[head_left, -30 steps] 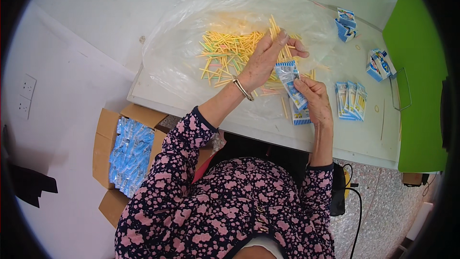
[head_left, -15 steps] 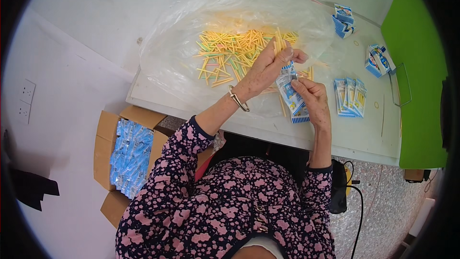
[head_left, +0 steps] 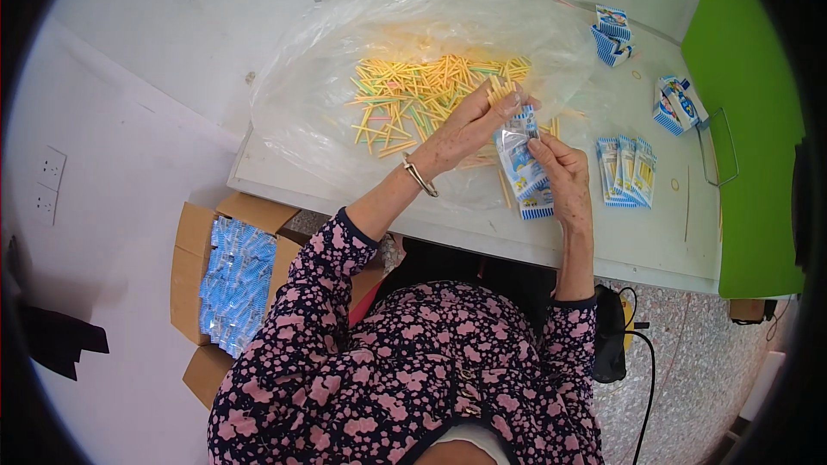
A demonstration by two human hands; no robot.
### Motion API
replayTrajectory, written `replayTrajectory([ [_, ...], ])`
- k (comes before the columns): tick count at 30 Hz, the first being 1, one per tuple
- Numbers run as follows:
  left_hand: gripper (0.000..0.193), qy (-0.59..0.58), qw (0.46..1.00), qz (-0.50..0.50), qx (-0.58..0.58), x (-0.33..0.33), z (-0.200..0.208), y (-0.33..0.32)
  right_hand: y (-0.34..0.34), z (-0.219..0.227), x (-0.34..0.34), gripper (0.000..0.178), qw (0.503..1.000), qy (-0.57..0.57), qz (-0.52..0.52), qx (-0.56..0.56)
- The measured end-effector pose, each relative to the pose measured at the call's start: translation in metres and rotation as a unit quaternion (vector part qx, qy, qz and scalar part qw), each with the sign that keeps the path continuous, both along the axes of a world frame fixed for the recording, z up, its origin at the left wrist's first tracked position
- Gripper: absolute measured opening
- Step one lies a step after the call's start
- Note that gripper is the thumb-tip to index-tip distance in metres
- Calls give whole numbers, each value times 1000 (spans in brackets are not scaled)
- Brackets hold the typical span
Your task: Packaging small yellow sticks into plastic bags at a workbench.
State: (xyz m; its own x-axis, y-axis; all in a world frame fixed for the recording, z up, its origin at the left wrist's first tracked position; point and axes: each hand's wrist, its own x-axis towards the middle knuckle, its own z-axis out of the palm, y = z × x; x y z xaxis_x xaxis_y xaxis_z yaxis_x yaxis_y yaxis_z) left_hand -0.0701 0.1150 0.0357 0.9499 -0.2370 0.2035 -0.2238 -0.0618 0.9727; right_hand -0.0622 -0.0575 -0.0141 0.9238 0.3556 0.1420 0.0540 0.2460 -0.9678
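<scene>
My left hand (head_left: 469, 127) pinches a small bunch of yellow sticks (head_left: 503, 89) at the mouth of a blue-and-white packet (head_left: 522, 159). My right hand (head_left: 562, 170) grips that packet from the side, over the white table (head_left: 637, 245). Behind the hands lies a heap of yellow and green sticks (head_left: 413, 99) on a clear plastic sheet (head_left: 345, 52). A row of filled packets (head_left: 627, 170) lies just right of my right hand.
More blue-and-white packets sit at the table's far end (head_left: 612, 34) and by the green panel (head_left: 676, 103). An open cardboard box (head_left: 196, 258) of blue packets stands on the floor at my left. A black cable and plug (head_left: 616, 340) lie under the table.
My left hand came away from the stick heap with a bunch of sticks and met the packet. The right hand lifted the packet toward it.
</scene>
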Motion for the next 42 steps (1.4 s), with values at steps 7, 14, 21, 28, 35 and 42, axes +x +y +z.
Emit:
replayTrajectory([
  [7,37,-53,994,-3,100,6,7,9,2,8,4,25,999,40,14,-5],
  [14,35,-120,973,-38,191,18,13,5,1,-3,10,24,998,44,31,33],
  [21,40,-35,994,1,102,18,2,6,1,6,10,25,990,66,26,122],
  [28,40,-19,995,11,93,16,7,-3,-12,-1,13,25,990,115,82,22],
  [35,41,-42,994,-7,101,12,9,-7,-9,-1,9,22,993,83,80,22],
  [42,25,-11,996,-55,74,17,8,5,-34,-12,25,23,992,88,11,85],
])
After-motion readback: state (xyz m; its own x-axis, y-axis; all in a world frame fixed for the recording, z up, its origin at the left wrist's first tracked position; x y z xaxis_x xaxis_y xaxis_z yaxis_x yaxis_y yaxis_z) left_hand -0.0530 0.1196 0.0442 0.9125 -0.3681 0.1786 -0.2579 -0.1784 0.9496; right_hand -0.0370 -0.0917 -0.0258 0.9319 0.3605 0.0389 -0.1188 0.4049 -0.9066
